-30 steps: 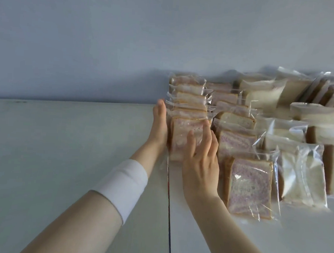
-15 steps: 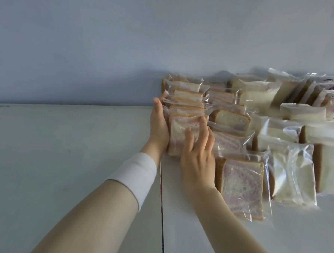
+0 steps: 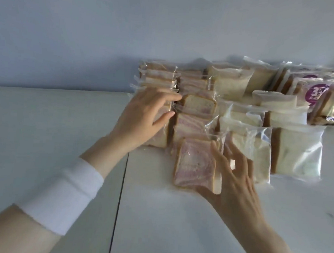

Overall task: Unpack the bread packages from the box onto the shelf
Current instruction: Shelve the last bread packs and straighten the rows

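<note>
Several clear-wrapped bread packages stand in rows on the white shelf (image 3: pixel 175 224) against the wall. My left hand (image 3: pixel 143 117) lies flat, fingers apart, on the front of the leftmost row of purple-swirl packages (image 3: pixel 161 77). My right hand (image 3: pixel 235 175) touches the right edge of the front purple-swirl package (image 3: pixel 195 163) of the second row, thumb under its lower corner and fingers spread along its side. The box is not in view.
Rows of pale white bread packages (image 3: pixel 297 154) stand to the right, with purple-labelled packs (image 3: pixel 316 96) at the back right. A dark seam (image 3: pixel 121 192) splits the shelf surface. A white wristband (image 3: pixel 64 194) sits on my left forearm. The wall rises behind.
My right hand left the leftmost row and came to the front package of the second row. My left hand turned from the row's side onto its front.
</note>
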Motion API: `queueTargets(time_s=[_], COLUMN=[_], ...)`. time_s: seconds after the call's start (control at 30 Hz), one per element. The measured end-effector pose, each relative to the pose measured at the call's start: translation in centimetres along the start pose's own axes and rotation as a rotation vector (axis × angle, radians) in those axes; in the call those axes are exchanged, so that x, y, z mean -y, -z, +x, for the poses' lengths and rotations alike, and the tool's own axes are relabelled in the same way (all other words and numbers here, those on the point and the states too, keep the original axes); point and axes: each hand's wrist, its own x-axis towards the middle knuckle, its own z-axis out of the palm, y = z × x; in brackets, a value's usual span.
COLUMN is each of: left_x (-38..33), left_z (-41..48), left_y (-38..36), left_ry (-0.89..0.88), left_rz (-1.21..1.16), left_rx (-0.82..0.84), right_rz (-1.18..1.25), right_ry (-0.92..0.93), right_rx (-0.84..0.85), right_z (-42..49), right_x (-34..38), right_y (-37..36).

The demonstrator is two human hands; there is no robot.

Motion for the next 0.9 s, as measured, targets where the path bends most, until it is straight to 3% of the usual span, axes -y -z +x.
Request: queueTargets(time_s=[0.07,0.13,0.23,0.37,0.5,0.63,0.77,0.9], left_x=[-1.4,-1.7,-1.4,-0.8,-0.9,-1.2,-0.5,0.4], left_z=[1.8,3.3,5.1,6.8,8.0,8.4,8.3,7.6], left_y=[-1.4,-3.0,-3.7,-3.6,-2.9,-2.7,-3.1,-3.5], left_ry=[0.047,0.051,0.049,0.173,0.228,0.325,0.322,0.364], left_rz=[0.151,0.360,0.492,0.420,0.253,-0.138,-0.207,-0.212], left_rx=[0.382,0.594,0.704,0.858,0.824,0.743,0.624,0.615], right_rz=[0.034,0.077,0.088,0.076,0.054,0.038,0.016,0.013], right_ry=[0.025,0.028,0.002,-0.009,-0.041,-0.107,-0.144,-0.150], right_rx=[0.008,0.005,-0.013,-0.014,-0.067,-0.196,-0.333,-0.343], right_z=[-0.1,-0.2,-0.1,0.0,0.7,2.8,5.7,6.6], right_x=[-0.5,-0.5,-0.4,-0.2,-0.4,0.3,0.8,0.4], right_y=[-1.2,-2.3,-3.2,-3.5,-3.8,-5.3,-6.8,-7.4])
